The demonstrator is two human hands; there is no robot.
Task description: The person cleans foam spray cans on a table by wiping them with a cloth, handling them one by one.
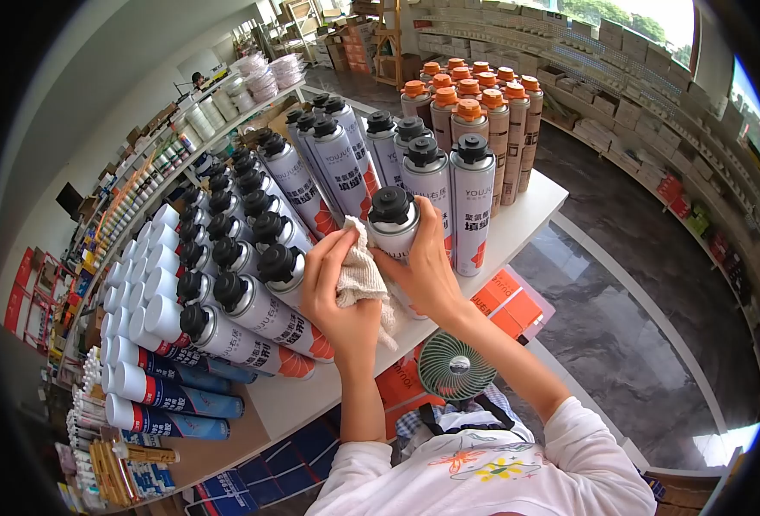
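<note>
My right hand [432,275] is wrapped round a white foam sealant can [392,230] with a black cap, holding it upright at the table's front. A cream knitted cloth [361,277] is gripped in my left hand [335,288], close against the can's left side. Part of the can is hidden behind my hands and the cloth. Just right of it stand matching white cans [472,202]. More black-capped cans [346,163] stand behind, and rows of them [264,314] fill the table to the left.
Brown cans with orange caps [468,129] stand at the table's far right. Blue cans with white caps [178,391] are at the left end of the white table [290,400]. A green fan [457,365] and orange boxes [511,303] are near my body. Stocked shelves [638,129] line the walls.
</note>
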